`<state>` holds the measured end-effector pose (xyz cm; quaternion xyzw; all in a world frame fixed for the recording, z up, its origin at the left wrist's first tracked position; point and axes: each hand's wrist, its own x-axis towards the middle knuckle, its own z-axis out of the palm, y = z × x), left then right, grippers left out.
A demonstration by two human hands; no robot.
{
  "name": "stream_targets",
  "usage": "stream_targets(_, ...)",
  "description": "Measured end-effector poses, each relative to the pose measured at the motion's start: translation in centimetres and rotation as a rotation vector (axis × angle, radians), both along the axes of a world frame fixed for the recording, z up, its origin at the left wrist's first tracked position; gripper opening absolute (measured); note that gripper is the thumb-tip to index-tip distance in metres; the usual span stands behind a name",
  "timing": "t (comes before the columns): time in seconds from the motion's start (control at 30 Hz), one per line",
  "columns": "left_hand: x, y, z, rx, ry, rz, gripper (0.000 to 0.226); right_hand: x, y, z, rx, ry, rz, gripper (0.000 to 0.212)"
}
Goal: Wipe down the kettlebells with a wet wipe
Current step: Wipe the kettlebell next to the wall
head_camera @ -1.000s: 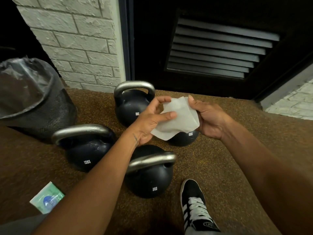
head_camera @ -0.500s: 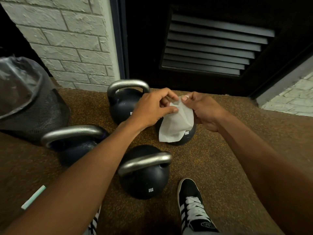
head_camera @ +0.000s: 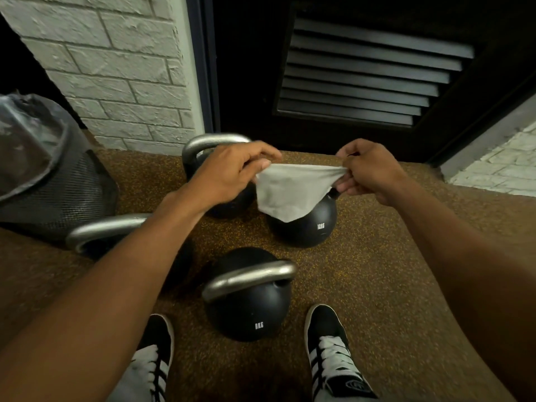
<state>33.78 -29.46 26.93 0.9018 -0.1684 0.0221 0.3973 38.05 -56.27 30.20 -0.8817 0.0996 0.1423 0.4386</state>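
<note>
A white wet wipe [head_camera: 290, 190] is stretched in the air between my left hand [head_camera: 232, 172] and my right hand [head_camera: 368, 169]; each pinches one upper corner. Below it on the brown floor stand several black kettlebells with steel handles. The 12 kg one [head_camera: 307, 224] sits under the wipe, its handle hidden. An 8 kg one [head_camera: 249, 297] stands nearest, between my shoes. Another [head_camera: 203, 146] stands at the back behind my left hand. A fourth [head_camera: 107, 230] at the left is partly covered by my left forearm.
A black mesh bin [head_camera: 55, 192] with a plastic liner stands at the left. A white brick pillar [head_camera: 121, 68] and a dark louvred door [head_camera: 362, 71] close off the back. My two black shoes [head_camera: 333, 352] stand on the brown speckled floor [head_camera: 391, 271].
My hands have pulled apart and stretched the wipe wide between them; before, they held it close together. The view has tilted down, showing both shoes.
</note>
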Motion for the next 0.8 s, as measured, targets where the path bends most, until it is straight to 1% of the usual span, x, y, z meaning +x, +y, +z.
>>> stream_targets(0.1, 0.5, 1.2, 0.2, -0.04, 0.151, 0.005, 0.021, 0.1, -0.2, 0.7, 0.152, 0.15, 0.113, 0.016)
stream_targets(0.17, 0.6, 1.7, 0.2, -0.082, 0.243, 0.006, 0.014, 0.1, -0.4, 1.0, 0.291, 0.254, 0.126, 0.019)
stream_targets(0.23, 0.4, 2.0, 0.4, -0.136, 0.322, 0.012, 0.005, 0.3, -0.6, 1.1, 0.384, 0.31, 0.14, 0.03)
stream_targets(0.27, 0.3, 2.0, 0.4, -0.136, 0.341, 0.017, 0.007, 0.5, -0.8, 1.1, 0.404, 0.321, 0.159, 0.035)
stream_targets(0.33, 0.1, 1.9, 0.2, -0.074, 0.328, 0.045, 0.014, 0.7, -1.0, 1.4, 0.382, 0.34, 0.231, 0.038)
stream_targets(0.4, 0.1, 1.8, -0.2, -0.025, 0.287, 0.085, 0.015, 0.7, -0.9, 1.8, 0.225, 0.335, 0.342, 0.036)
stream_targets(0.43, 0.0, 1.9, -0.3, -0.045, 0.277, 0.1, 0.014, 0.7, -0.8, 1.9, 0.127, 0.324, 0.389, 0.033)
stream_targets(0.47, 0.0, 2.1, -0.4, -0.087, 0.274, 0.102, 0.011, 0.7, -0.8, 1.8, 0.045, 0.313, 0.426, 0.03)
stream_targets(0.53, 0.0, 2.5, -0.5, -0.219, 0.3, 0.075, 0.009, 0.6, -0.5, 1.7, -0.054, 0.28, 0.459, 0.025)
stream_targets(0.63, -0.1, 2.9, -0.7, -0.46, 0.376, 0.056, 0.019, 0.2, -0.2, 1.4, -0.129, 0.143, 0.492, 0.026)
stream_targets(0.67, -0.1, 3.1, -0.8, -0.546, 0.399, 0.055, 0.02, 0.1, -0.2, 1.2, -0.1, 0.105, 0.482, 0.026)
stream_targets(0.73, -0.1, 3.2, -0.8, -0.705, 0.434, 0.069, 0.013, -0.3, 0.0, 0.8, 0.01, 0.027, 0.438, 0.029)
stream_targets(0.8, -0.1, 3.3, -0.8, -0.81, 0.449, 0.112, 0.01, -0.4, 0.0, 0.4, 0.071, -0.067, 0.411, 0.033)
